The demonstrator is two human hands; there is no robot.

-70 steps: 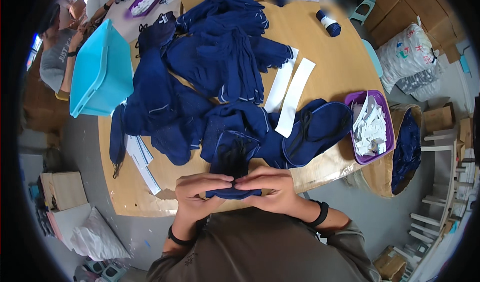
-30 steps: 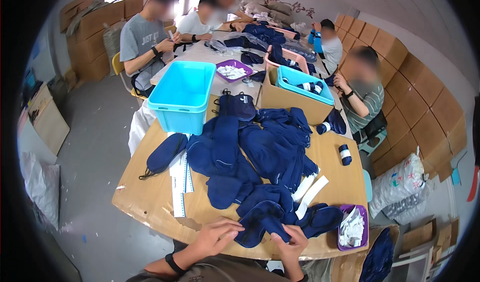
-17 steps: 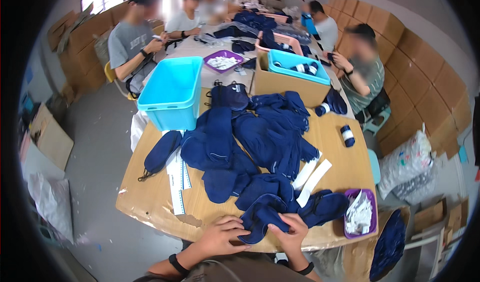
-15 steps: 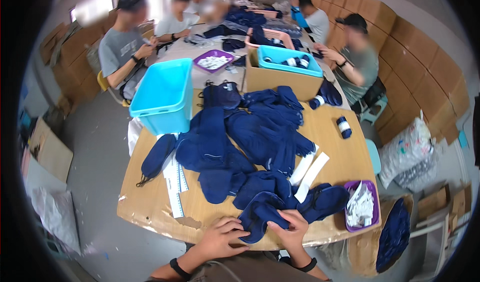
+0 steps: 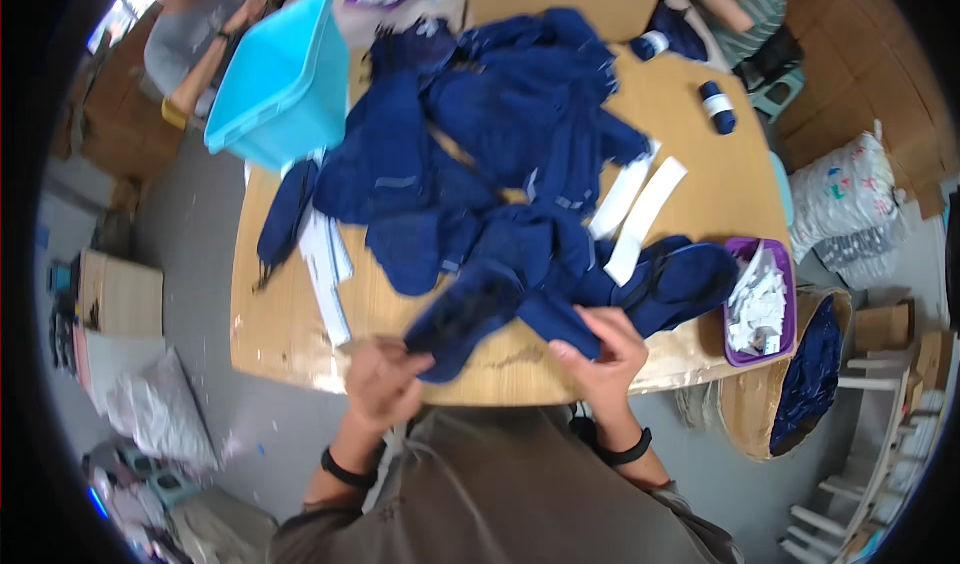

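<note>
Near the table's front edge, my left hand (image 5: 384,382), slightly blurred, pinches the near end of a long, rounded navy cloth piece (image 5: 462,322). To its right, my right hand (image 5: 605,359) is closed, thumb and fingers gripping the end of a folded navy cloth strip (image 5: 560,324). Whether the strip and the rounded piece are joined, I cannot tell. Both run back into a heap of navy cloth pieces (image 5: 510,124) in the middle of the table. Right of my right hand lies another rounded navy piece (image 5: 690,284) with a black band.
Two white strips (image 5: 645,219) lie right of the heap, beside a purple basket (image 5: 790,309) of white slips. A navy drawstring pouch (image 5: 287,214) and white paper strips (image 5: 322,274) lie left. A blue bin (image 5: 275,89) stands far left, a rolled navy bundle (image 5: 717,107) far right.
The view has tipped down toward me. My hands have moved apart, and the navy cloth between them is now drawn out to both sides; my left hand has lifted its end.
</note>
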